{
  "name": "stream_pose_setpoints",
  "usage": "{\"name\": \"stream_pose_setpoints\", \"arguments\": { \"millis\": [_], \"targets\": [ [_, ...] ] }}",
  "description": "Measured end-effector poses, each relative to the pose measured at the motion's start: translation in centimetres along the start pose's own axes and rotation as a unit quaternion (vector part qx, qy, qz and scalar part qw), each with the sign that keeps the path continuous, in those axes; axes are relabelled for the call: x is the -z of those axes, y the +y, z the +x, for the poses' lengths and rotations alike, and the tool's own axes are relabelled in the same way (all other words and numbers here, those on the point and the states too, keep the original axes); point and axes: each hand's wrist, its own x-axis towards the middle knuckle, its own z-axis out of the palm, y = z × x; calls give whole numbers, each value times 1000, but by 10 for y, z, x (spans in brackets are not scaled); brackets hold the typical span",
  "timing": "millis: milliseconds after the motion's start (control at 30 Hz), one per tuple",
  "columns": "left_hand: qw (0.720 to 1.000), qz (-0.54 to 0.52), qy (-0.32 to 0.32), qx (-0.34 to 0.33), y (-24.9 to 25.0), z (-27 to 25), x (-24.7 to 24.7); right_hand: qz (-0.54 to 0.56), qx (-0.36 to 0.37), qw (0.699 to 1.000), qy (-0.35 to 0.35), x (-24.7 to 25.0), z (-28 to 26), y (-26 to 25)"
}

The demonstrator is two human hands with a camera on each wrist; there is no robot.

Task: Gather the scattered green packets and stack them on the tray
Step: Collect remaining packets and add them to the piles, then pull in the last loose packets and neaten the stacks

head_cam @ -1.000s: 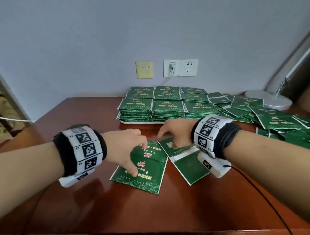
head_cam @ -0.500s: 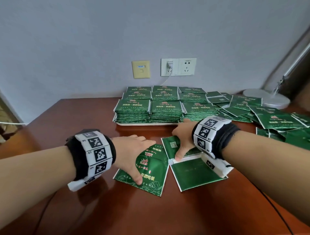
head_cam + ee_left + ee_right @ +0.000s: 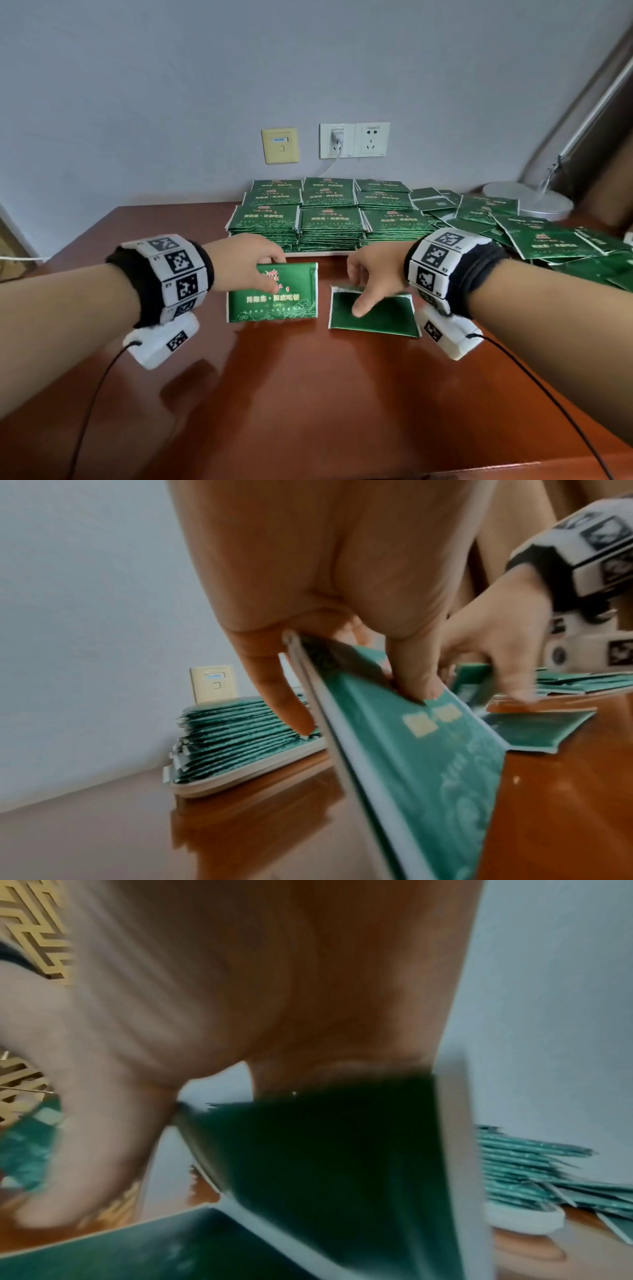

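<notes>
Pinching flat, glossy square foil packets, the left hand (image 3: 246,263) lifts a printed packet (image 3: 274,298), the right hand (image 3: 375,274) a plain packet (image 3: 376,313).

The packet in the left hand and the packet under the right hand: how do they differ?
The left hand's packet shows its printed face with gold lettering; the right hand's packet shows a plain dark green side. The left hand pinches its packet lifted and tilted; the right hand holds its packet low. Both are green, white-edged.

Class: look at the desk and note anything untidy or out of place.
The loose green packets sprawl overlapping and askew to the right of the tray, against the lamp base, while the stacks on the tray sit square. Nothing looks torn or spilled.
</notes>
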Motion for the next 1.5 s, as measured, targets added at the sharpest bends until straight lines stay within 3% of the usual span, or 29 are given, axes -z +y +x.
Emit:
{"name": "stream_pose_setpoints", "arguments": {
  "millis": [133, 267, 767, 900, 1000, 1167, 1500],
  "targets": [
    [997, -16, -60, 45, 2, 5, -8, 16, 13, 999, -27, -7, -1, -2],
    [986, 60, -139, 69, 8, 9, -27, -82, -21, 996, -22, -21, 4, -2],
    [984, 9, -163, 65, 25, 3, -37, -39, -42, 997, -61, -30, -6, -4],
    [990, 10, -135, 44, 35, 9, -23, -28, -44, 998, -18, -25, -7, 6],
    [995, 19, -88, 34, 43, 24, -8, -11, -41, 997, 57, -15, -4, 19],
    [997, 68, -26, 19, 52, 62, 18, -73, -68, 982, 159, 9, 10, 49],
    [992, 124, -10, 28, 52, 141, 40, -75, -122, 979, 148, 40, 43, 97]
  ]
}}
